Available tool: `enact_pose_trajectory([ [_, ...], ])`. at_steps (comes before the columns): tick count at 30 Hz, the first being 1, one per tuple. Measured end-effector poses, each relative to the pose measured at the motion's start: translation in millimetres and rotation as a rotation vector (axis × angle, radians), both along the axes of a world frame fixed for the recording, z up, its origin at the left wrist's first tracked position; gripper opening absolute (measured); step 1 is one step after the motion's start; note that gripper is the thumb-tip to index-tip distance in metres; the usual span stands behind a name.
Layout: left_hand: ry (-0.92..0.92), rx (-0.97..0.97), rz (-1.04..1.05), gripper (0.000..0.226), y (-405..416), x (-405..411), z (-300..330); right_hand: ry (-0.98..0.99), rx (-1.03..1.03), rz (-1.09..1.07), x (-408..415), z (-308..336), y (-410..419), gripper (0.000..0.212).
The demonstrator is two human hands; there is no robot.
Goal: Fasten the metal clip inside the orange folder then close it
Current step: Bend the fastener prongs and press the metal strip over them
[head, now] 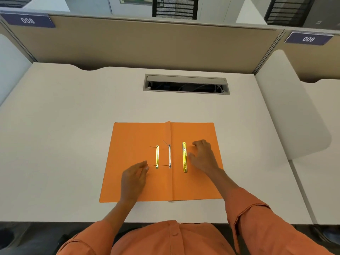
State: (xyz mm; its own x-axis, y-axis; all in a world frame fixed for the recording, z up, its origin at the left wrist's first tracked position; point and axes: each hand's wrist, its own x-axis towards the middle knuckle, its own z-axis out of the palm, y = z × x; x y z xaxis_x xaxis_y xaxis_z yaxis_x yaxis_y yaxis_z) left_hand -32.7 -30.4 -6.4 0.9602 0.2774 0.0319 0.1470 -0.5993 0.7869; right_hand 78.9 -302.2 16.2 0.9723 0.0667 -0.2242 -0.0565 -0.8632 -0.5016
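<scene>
— Orange shirt sleeves (257,218) fill the near edge, a person leaning over a white cubicle desk (73,144). What lies in front of them?

— An orange folder (132,137), opened flat near the desk's near edge, its spine crease running near to far down the middle. Three slim metal pieces lie lengthwise on it: a gold strip (157,157) on the left leaf, a silver fastener bar (169,156) at the crease with thin dark prongs sticking out to the left, and a longer gold clip bar (184,157) on the right leaf.

— And the hands?

— The left hand (133,176) rests on the left leaf, fingers together and pointing toward the near end of the left gold strip, just short of it, gripping nothing. The right hand (203,157) sits on the right leaf with fingers spread and curled; its thumb tip is at the right edge of the longer gold bar, though whether it actually touches I cannot tell. That hand holds nothing either.

— So the clip is unfastened?

— The gold pieces lie apart from the silver bar, and the folder stands open.

— Anything else on the desk?

— A grey cable hatch (186,84), its lid raised, set in the far part of the desk, with wires inside. Beyond it, a beige partition (147,43) carries purple number plates (28,20) at the left and right.
</scene>
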Motion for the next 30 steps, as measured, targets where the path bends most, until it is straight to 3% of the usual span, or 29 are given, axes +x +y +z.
enact_pose_trajectory([
  [7,0.126,-0.269,0.028,0.020,-22.3,-3.3,4.7,0.111,0.052,0.062,25.8,9.0,11.1,0.066],
  [18,0.258,-0.376,0.008,0.016,-31.1,-0.2,5.4,0.164,-0.107,0.156,40.0,14.7,18.3,0.070],
  [30,0.316,-0.513,0.011,0.014,-40.1,5.3,2.3,0.214,-0.132,0.174,49.0,19.4,23.6,0.068],
])
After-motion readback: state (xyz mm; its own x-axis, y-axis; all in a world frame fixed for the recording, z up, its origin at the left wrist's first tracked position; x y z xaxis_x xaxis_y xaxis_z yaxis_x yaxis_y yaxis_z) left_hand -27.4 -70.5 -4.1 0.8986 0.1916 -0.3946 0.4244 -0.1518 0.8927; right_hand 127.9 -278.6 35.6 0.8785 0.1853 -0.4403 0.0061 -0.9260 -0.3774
